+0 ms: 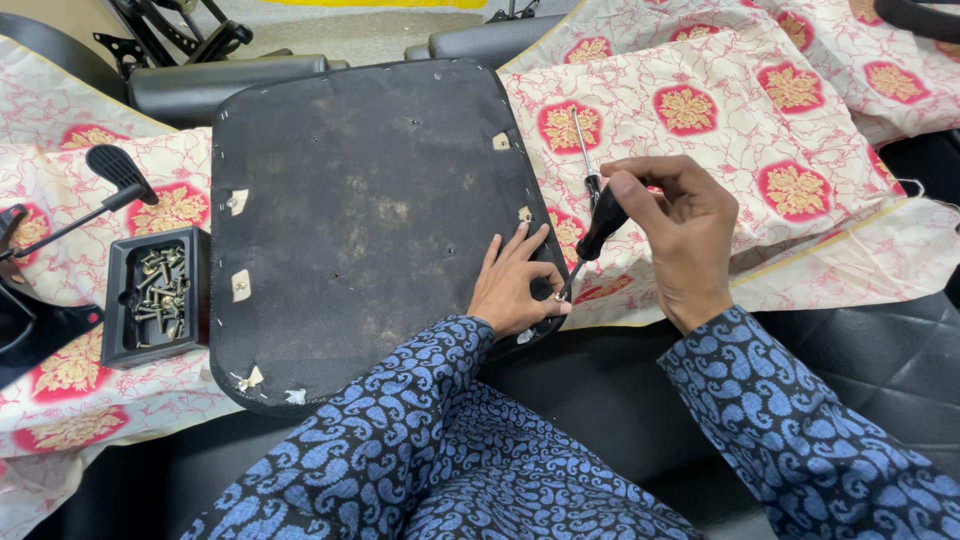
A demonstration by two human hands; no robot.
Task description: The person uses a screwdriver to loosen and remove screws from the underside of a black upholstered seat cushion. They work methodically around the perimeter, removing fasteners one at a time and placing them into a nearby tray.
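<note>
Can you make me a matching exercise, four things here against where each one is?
Things:
1. left hand
2. screwdriver
3. screws
4. second screwdriver

Places:
A. lying on the patterned cloth
B. in the black tray
C. flat on the panel, near its right edge
D. in the right hand, tip down by the left fingers

Pairs: 1-C, 2-D, 3-B, 4-A

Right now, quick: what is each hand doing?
Left hand: open, flat on the black seat board.
Right hand: closed on a screwdriver.
</note>
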